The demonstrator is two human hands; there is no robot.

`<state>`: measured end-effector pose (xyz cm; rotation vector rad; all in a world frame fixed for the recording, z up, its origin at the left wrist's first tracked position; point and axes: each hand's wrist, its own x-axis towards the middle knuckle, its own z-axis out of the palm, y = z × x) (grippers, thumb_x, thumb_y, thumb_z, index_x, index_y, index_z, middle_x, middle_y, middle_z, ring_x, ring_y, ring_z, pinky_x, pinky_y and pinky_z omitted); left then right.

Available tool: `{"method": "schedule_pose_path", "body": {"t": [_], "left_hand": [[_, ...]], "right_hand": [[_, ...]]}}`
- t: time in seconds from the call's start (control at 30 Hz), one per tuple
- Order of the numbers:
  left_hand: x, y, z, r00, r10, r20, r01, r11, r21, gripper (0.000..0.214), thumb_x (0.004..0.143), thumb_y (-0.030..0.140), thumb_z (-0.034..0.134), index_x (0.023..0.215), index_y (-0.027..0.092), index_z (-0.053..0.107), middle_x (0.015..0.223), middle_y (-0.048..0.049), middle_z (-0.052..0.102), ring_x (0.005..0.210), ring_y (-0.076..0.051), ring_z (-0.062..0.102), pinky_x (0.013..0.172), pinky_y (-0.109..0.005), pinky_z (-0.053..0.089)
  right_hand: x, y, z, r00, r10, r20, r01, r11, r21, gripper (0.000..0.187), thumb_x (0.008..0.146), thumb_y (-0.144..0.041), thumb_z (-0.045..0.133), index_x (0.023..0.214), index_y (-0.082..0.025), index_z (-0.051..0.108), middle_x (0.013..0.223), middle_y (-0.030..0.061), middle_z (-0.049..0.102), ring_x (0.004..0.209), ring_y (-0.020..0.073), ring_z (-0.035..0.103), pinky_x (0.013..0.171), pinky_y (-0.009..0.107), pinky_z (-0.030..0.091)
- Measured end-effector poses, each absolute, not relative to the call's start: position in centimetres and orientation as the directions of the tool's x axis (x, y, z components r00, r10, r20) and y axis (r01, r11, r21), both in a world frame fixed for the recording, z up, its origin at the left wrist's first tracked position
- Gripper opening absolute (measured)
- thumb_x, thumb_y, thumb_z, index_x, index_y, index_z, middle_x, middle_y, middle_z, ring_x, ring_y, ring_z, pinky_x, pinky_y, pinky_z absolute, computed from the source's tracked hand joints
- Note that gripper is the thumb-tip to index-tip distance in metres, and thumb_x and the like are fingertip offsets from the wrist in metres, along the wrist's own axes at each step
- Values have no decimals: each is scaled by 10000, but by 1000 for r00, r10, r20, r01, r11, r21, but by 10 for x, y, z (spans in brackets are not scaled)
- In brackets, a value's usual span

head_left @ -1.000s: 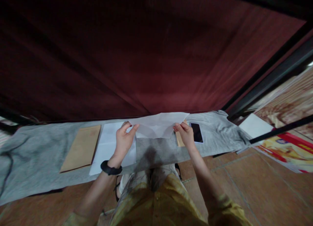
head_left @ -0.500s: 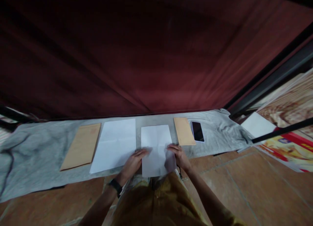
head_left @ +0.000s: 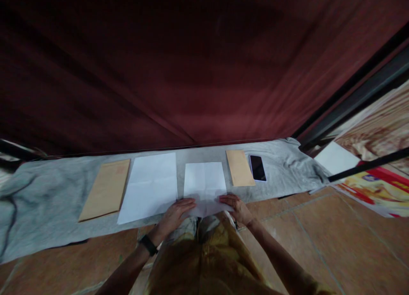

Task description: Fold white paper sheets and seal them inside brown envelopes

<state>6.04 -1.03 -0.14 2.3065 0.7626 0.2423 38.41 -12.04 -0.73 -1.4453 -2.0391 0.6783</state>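
A creased white sheet of paper (head_left: 204, 180) lies in front of me, its near part hanging over the front edge of the cloth. My left hand (head_left: 179, 210) grips its lower left side, fingers on top and pointing inward. On the lower right side my right hand (head_left: 234, 206) holds it the same way. Both thumbs are hidden. Left of the sheet is a larger stack of white paper (head_left: 150, 184), then a big brown envelope (head_left: 107, 188). Just right of it rests a smaller brown envelope (head_left: 240, 168), beside a phone (head_left: 257, 167) with a dark screen.
A grey cloth (head_left: 47, 197) covers the long narrow surface beneath these things. Dark red fabric (head_left: 191, 73) hangs behind it. Black frame bars (head_left: 367, 82) and a colourful printed box (head_left: 380, 193) stand at the right. Brown tiles (head_left: 287, 235) make up the floor.
The sheet's near part has bent downward and its lower edge shows less. Both hands have shifted slightly along its sides, fingers now flatter on the paper. The other things stay put.
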Motion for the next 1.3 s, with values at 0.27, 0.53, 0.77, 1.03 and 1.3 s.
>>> {"method": "schedule_pose_path", "body": {"t": [0.27,0.53,0.77,1.03,1.3], "left_hand": [[87,22,0,321,938,-127,604,-100,791,387,861,524,565,791,182,733,727,-23,720,722,-211,659,639,-288,498],[119,44,12,166,978,-129,860,-80,503,313,978,416,484,923,185,687,813,-56,728,750,-184,655,656,-258,414],[136,49,24,70,981,-179,955,-14,296,366,1014,428,427,1029,163,680,968,-146,750,866,-248,702,670,-293,425],[122,55,15,117,975,-187,862,-6,506,374,999,448,426,811,198,630,724,-21,679,716,-169,644,621,-242,407],[124,50,18,101,976,-193,917,-16,397,266,994,365,445,904,211,643,833,-43,721,793,-178,673,665,-251,410]], "right_hand": [[376,-83,-14,269,963,-25,547,-174,-819,434,957,-523,471,858,-182,721,736,14,687,688,169,631,665,251,471],[364,-54,-7,442,896,-38,721,-380,-579,368,1010,-439,436,851,-207,673,757,33,705,727,159,656,647,215,411],[342,-37,3,563,823,-77,777,-559,-291,319,1049,-373,438,1044,-166,681,883,117,754,829,195,733,703,234,474],[338,-27,0,576,815,-62,788,-575,-220,342,1061,-340,403,1106,-118,658,866,163,752,807,208,748,734,266,517],[336,-18,-1,566,823,-38,805,-562,-191,347,1069,-324,377,1139,-110,641,842,163,748,786,214,750,724,278,528]]}}
